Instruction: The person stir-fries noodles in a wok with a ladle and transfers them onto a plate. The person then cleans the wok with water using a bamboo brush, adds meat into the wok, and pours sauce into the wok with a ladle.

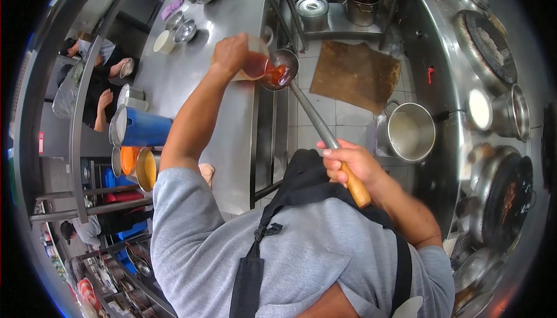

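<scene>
My left hand (230,53) grips a clear plastic jug (253,63) tilted over, and red sauce runs from it into the bowl of a long steel ladle (280,70). My right hand (348,165) is closed around the ladle's wooden handle (356,186) near my chest, holding the bowl out beside the edge of the steel counter (232,121). I wear a grey shirt and a black apron.
On the counter stand a blue container (142,129), pots of orange and yellow sauce (139,167) and small bowls (184,30). A steel pot (410,131) and brown mat (355,74) lie on the tiled floor. Woks (505,196) line the stove at right. Other people stand beyond the counter at left.
</scene>
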Demonstrator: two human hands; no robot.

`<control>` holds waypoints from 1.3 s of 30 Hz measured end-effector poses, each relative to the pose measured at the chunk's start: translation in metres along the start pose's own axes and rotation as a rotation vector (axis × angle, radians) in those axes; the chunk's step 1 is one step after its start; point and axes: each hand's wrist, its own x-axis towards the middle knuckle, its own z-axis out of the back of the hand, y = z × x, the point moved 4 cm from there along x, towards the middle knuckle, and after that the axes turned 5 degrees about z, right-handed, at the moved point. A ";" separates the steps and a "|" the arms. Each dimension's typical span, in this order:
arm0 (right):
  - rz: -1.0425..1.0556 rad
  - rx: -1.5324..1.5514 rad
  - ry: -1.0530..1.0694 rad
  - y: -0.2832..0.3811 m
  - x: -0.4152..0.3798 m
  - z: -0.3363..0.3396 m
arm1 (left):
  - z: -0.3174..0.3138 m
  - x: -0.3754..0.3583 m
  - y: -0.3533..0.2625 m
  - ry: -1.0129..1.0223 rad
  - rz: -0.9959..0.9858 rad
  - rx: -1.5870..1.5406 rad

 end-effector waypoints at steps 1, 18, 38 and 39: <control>0.001 0.001 0.000 0.000 0.000 0.000 | 0.001 0.000 -0.001 0.001 0.001 0.000; -0.003 0.034 0.003 0.001 0.001 0.001 | -0.001 0.003 -0.004 0.015 0.009 0.001; -0.013 0.066 0.006 0.004 0.004 -0.002 | -0.003 0.003 -0.001 0.015 0.022 -0.021; -0.010 0.071 0.011 0.004 0.005 -0.001 | -0.003 0.003 0.000 0.026 0.032 -0.019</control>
